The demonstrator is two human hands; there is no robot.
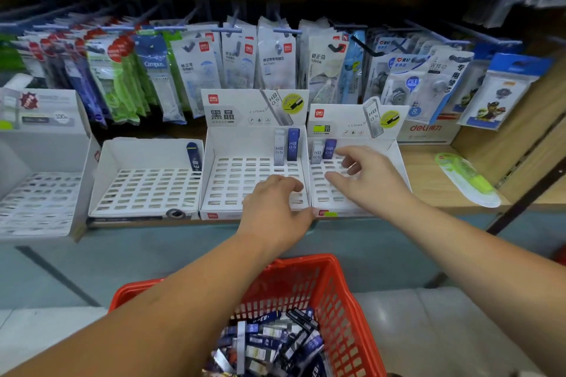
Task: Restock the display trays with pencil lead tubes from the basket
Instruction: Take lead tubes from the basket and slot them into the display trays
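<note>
We are early in the job: the display trays are nearly bare, and the red basket [330,281] under our arms holds a big heap of pencil lead tubes [275,343]. Both hands are up at the shelf, not down in the basket. Our left hand [275,202] lies on the middle tray [232,174] with its fingers bent down on the holes and its thumb at the front edge. We cannot tell if it grips the tray or hides a tube. Our right hand [364,174] hangs over the right tray [324,193] with fingers spread and loose, and we see nothing in it. We think this is the step of filling the holes. The next move, we think, is to reach down to the basket, pick one tube, and stand it straight up in a free hole of the tray that matches it. In the middle tray stand a grey tube [279,148] and a blue tube [293,145], both marked "HB 0.5". The right tray has two shorter-looking tubes [329,148] with the same writing. The left tray [147,187] has one dark tube [194,156] at its back corner, and its writing is too blurry to read. The middle card [232,110] has a red "deli" logo and says "黑晶". One hanging pack [154,64] says "Campus". Another pack [412,82] says "PET" in a blue bubble.
</note>
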